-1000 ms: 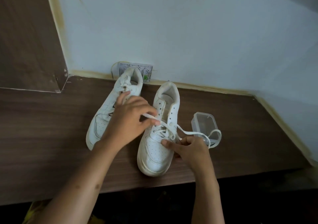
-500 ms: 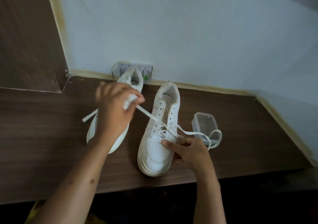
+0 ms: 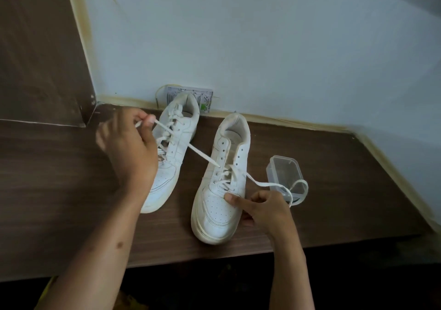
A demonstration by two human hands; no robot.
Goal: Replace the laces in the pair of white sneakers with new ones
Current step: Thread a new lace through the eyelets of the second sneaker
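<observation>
Two white sneakers stand on a dark wooden shelf [image 3: 47,190], toes toward me. The left sneaker [image 3: 174,142] is fully laced. The right sneaker [image 3: 222,190] is laced only through its lower eyelets. My left hand [image 3: 130,147] pinches one end of the white lace [image 3: 202,157] and holds it taut, up and to the left, across the left sneaker. My right hand [image 3: 265,209] grips the right sneaker's side, thumb pressed on the vamp. The lace's other end loops loosely to the right over a clear box.
A small clear plastic box [image 3: 286,176] lies right of the right sneaker. A wall socket plate [image 3: 205,100] sits behind the left sneaker's heel. A wooden panel [image 3: 35,47] rises at the left. The shelf's front edge runs just below the shoes.
My left hand has pulled the lace end from beside the right sneaker's eyelets up and to the left, drawing the lace taut. My right hand has stayed on the right sneaker.
</observation>
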